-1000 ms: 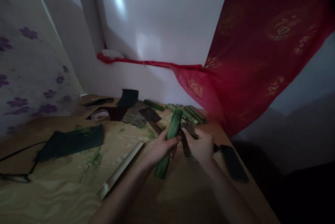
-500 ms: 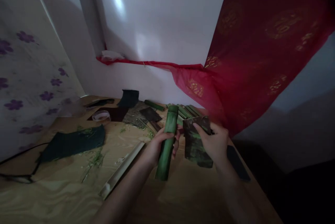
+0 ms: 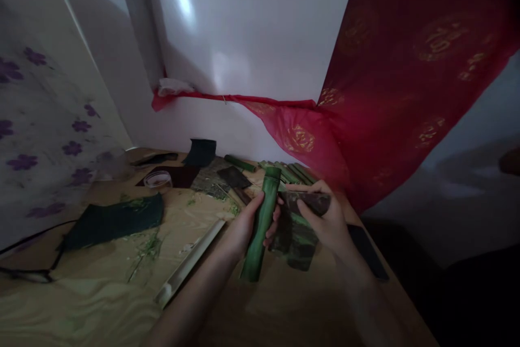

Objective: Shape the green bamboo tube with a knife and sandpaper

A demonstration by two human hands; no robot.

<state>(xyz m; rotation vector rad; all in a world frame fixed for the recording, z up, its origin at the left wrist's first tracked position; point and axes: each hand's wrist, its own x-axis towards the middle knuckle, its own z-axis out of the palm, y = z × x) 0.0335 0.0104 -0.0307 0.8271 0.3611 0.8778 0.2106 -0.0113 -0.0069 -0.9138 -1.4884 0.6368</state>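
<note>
My left hand (image 3: 245, 226) is wrapped round a green bamboo tube (image 3: 257, 249), which stands tilted with its upper end leaning away from me. To the right of the tube, my right hand (image 3: 330, 221) pinches a worn, dark sheet of sandpaper (image 3: 301, 244) smeared with green. The sheet's upper part is bent over under the fingers and its lower part hangs down. Its left edge is close to the tube; whether the two touch I cannot tell.
A split bamboo strip (image 3: 189, 263) lies left of my forearm. Farther left are a dark green sheet (image 3: 114, 222) with shavings and a glass jar (image 3: 158, 179). Several bamboo pieces (image 3: 290, 172) lie at the back. A dark phone-like slab (image 3: 368, 252) sits near the right table edge.
My right hand has shifted slightly left toward the tube, and the sandpaper's top is now folded over. The bamboo tube stays nearly in place, with my left thumb moved to its side.
</note>
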